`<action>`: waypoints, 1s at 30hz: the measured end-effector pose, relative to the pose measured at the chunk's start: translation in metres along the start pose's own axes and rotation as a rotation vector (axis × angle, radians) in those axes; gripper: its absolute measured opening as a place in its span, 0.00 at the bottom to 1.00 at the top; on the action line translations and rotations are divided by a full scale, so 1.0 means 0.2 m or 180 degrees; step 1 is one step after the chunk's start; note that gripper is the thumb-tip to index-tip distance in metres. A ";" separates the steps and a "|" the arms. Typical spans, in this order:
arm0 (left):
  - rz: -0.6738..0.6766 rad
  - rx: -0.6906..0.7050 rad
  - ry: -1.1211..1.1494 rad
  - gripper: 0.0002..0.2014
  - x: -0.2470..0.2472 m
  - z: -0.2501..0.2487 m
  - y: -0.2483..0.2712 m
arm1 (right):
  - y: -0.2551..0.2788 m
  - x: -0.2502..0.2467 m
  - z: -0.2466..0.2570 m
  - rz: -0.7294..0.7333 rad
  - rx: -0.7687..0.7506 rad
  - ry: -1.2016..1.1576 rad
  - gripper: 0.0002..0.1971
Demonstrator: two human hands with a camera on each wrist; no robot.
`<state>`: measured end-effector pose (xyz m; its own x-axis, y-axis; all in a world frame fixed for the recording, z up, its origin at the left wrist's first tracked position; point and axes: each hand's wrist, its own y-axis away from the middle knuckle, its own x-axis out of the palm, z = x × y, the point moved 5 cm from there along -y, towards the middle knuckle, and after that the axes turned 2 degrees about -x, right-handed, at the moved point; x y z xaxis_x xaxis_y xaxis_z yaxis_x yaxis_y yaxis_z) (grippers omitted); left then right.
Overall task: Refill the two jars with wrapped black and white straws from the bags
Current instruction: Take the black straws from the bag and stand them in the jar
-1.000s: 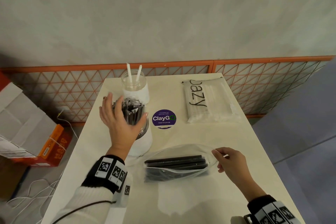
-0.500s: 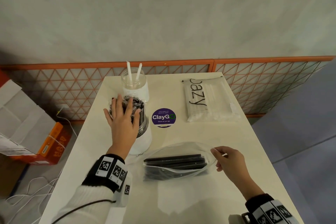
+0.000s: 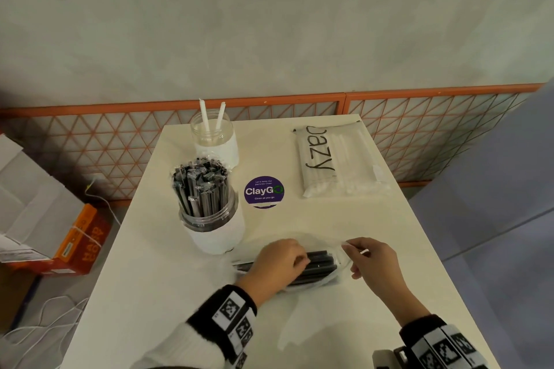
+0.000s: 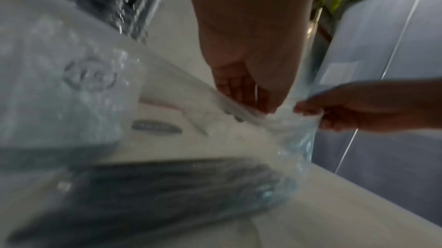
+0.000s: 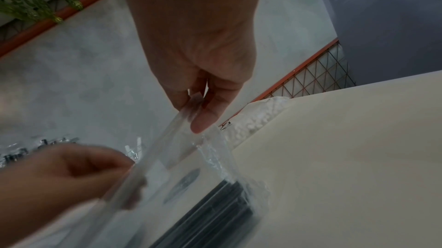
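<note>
A near jar [image 3: 209,219] on the table is packed with wrapped black straws [image 3: 202,186]. Behind it, a second jar [image 3: 213,138] holds two white straws. A clear bag [image 3: 341,262] with several black straws [image 3: 320,266] lies near the front edge. My left hand [image 3: 301,262] hangs over the bag's middle with curled fingers pinching one lip of its mouth [image 5: 134,176]. My right hand [image 3: 349,247] pinches the other lip [image 5: 191,112] between thumb and fingers, lifting it. The left wrist view is blurred. A sealed bag of white straws [image 3: 332,162] lies at the back right.
A purple ClayGo sticker [image 3: 263,190] is stuck to the white table [image 3: 180,293] between the jars and the white-straw bag. An orange mesh fence [image 3: 419,129] runs behind the table. Cardboard boxes [image 3: 45,219] and cables sit on the floor to the left.
My left hand left the top of the black-straw jar and came down to the clear bag, taking hold of its mouth. My right hand kept its pinch on the bag's edge.
</note>
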<state>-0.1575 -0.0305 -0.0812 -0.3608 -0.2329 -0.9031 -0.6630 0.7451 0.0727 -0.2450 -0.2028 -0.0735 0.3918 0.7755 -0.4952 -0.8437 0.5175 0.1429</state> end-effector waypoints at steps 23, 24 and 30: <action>0.0764 -0.0564 -0.0044 0.10 0.14 0.17 -0.03 | 0.01 0.01 0.01 0.0092 -0.0070 0.0064 0.05; 0.0725 -0.0517 0.0001 0.10 0.11 0.16 -0.02 | 0.01 0.00 0.01 0.0083 -0.0072 0.0062 0.05; 0.0572 -0.0517 0.0622 0.14 -0.07 0.15 0.03 | -0.01 -0.03 0.03 -0.0026 -0.0074 0.0004 0.05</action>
<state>-0.1366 -0.0050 -0.0806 -0.5907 -0.2339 -0.7723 -0.6675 0.6793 0.3048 -0.2426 -0.2064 -0.0659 0.3983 0.7708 -0.4972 -0.8487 0.5153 0.1189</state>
